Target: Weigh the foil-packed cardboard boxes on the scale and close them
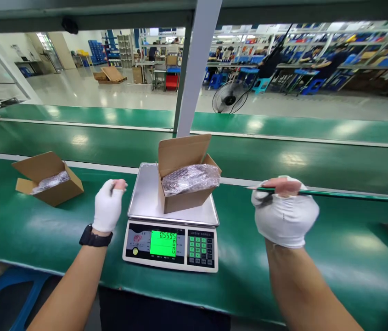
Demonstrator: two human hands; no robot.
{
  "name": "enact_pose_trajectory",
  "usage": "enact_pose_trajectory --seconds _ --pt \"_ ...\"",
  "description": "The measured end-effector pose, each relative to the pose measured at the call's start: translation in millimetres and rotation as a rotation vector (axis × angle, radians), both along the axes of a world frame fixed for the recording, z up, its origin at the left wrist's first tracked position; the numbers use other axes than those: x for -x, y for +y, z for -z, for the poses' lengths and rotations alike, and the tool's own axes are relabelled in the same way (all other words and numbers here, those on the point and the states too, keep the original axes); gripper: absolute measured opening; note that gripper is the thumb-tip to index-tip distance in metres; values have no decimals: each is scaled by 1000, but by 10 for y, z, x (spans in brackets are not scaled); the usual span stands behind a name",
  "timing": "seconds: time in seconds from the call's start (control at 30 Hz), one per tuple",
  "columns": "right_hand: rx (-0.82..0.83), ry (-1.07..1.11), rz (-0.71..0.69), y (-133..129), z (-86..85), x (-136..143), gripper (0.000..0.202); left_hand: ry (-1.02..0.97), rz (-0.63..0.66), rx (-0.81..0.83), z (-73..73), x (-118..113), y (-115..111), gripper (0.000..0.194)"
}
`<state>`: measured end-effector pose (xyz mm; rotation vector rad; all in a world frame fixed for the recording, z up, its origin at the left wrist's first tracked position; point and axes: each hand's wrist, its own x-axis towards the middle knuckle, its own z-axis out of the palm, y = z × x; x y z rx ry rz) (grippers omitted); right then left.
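A brown cardboard box (pixel 188 200) stands open on the metal pan of a digital scale (pixel 145 195). In it lies a bubble-wrapped pack (pixel 192 178), and the green display reads 05595. My left hand (pixel 108 204), in a white fingertip-less glove, is curled closed just left of the scale, with nothing visible in it. To the right of the scale, my gloved right hand (pixel 285 211) grips a slim dark-green pencil-like stick (pixel 265 189), its pointed tip toward the left. I cannot tell whether the green line right of that hand belongs to the stick.
Another open box (pixel 59 188) with a wrapped pack stands on the green work surface (pixel 42 230) at left. Cardboard pieces show at both side edges. A pale post (pixel 194 69) rises behind the scale; a fan (pixel 230 97) and seated people are farther back.
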<state>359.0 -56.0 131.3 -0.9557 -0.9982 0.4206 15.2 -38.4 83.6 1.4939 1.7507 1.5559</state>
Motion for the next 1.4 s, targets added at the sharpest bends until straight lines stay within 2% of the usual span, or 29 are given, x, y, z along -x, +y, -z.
enact_pose_trajectory --seconds 0.07,0.1,0.17,0.27,0.37,0.43,0.6,0.77,1.17,1.4 --pt "-91 -112 -171 -59 -283 289 42 193 198 -35 -376 -315 -112 44" --pt "-101 -188 -263 -63 -380 430 40 265 262 -39 -508 -455 -148 45" --pt "-48 -357 -431 -21 -494 670 37 325 289 -33 -633 -654 -166 46" --pt "90 -585 -541 112 -545 889 35 102 317 -8 -569 -720 -92 44" --pt "181 -769 -555 216 -558 985 33 -176 486 15 -453 -644 -23 39" --pt "202 -845 -539 242 -565 1027 33 -231 531 25 -420 -607 -11 38" --pt "225 -896 -531 251 -543 1106 34 -286 539 70 -396 -617 7 39" --pt "225 -916 -533 254 -524 1130 36 -219 508 27 -370 -627 31 39" --pt "237 -916 -471 264 -513 1137 38 -249 528 -11 -443 -646 -1 35" --pt "273 -917 -472 257 -522 1136 35 -263 536 -7 -423 -643 4 34"
